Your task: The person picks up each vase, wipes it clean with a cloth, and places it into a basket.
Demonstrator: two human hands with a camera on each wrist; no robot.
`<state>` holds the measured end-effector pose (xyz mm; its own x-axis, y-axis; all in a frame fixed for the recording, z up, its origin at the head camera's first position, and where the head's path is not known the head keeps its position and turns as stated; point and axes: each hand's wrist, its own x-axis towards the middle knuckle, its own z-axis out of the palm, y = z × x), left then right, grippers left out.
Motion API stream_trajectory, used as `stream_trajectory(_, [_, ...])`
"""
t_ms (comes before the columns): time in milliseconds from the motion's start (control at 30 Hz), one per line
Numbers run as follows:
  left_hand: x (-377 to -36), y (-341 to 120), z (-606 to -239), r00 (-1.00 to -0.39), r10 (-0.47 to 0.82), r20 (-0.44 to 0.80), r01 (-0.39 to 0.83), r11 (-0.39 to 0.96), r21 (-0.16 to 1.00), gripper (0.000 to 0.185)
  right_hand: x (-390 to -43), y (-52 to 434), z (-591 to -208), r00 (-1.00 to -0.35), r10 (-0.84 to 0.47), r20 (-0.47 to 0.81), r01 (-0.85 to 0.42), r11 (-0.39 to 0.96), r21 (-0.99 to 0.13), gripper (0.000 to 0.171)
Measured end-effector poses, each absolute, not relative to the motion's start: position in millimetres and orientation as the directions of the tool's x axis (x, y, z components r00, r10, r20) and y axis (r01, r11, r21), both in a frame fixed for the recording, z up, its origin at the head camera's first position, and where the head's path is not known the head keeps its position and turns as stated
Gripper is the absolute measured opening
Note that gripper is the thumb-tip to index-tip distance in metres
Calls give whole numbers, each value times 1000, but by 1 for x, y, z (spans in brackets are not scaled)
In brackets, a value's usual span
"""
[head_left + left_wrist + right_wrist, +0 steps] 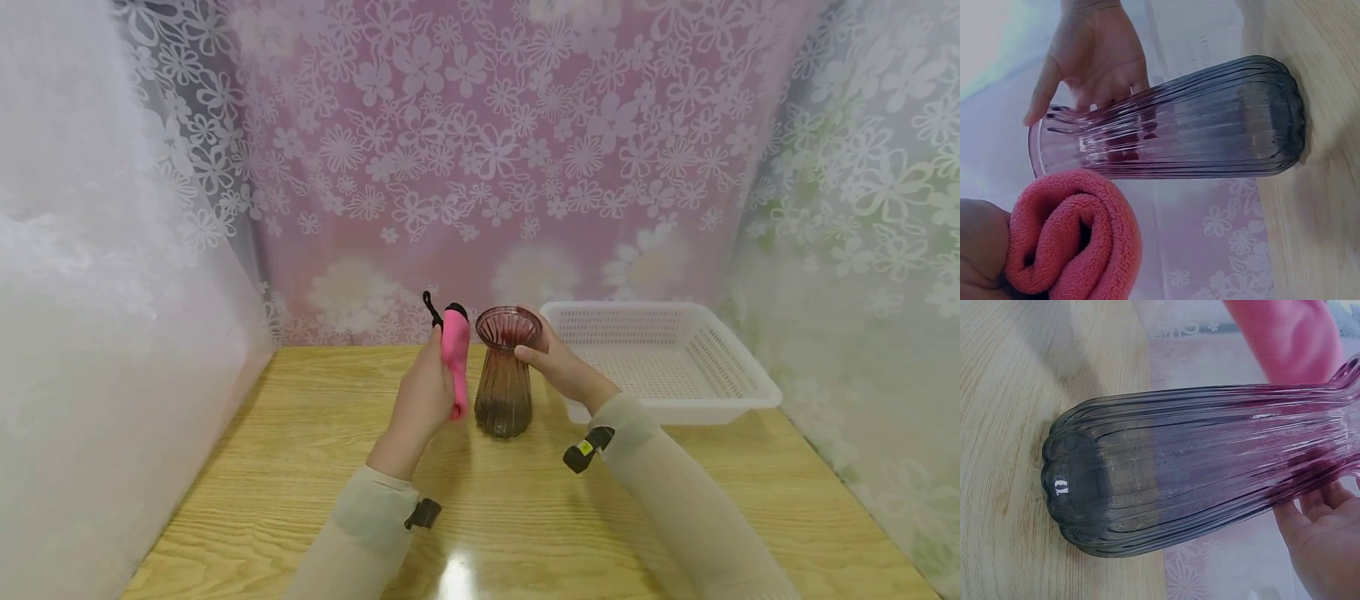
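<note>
Two pale sleeves (675, 492) reach out over the wooden desk (300, 483), each with a small black camera clipped at the wrist. The left hand (423, 400) has its fingers clamped round a rolled pink cloth (455, 358), held upright just beside the ribbed glass vase (506, 375). A black loop sticks out at the cloth's top. The vase stands upright on the desk, purple-tinted, darker toward its base. The right hand (558, 367) rests against the vase's neck, fingers fairly straight and spread along the glass, thumb near the flared rim. A white plastic basket (720, 367) sits just behind that hand, to the right.
</note>
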<state>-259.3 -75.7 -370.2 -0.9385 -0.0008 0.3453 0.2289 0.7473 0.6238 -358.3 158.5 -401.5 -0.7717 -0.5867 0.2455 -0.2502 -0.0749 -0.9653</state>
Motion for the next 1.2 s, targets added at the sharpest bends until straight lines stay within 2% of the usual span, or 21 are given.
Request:
stream_trajectory(233, [-262,-70,-363,-924,-19,382,252,722,644,58,-361,159,-403,-775,-582,247,-256,-69,-964,95])
stream_trajectory(433, [-268,-61,-363,-913,-46,405,264,690,673,60,-358,158,-402,-770,-586,254,-267,-67,-961,90])
stream_trajectory(667, [-271,-49,-370,-876,-94,473,300,662,687,62,-357,157,-403,-790,-566,235,-258,-42,-965,98])
stream_trajectory(867, [-269,-40,-376,-854,-93,512,333,659,674,65,-358,156,-402,-770,-584,257,-286,-44,-957,97])
stream_trajectory(1200, [-271,-29,-384,-875,-82,478,295,693,658,69,-359,158,-402,-774,-583,249,-277,-42,-960,94])
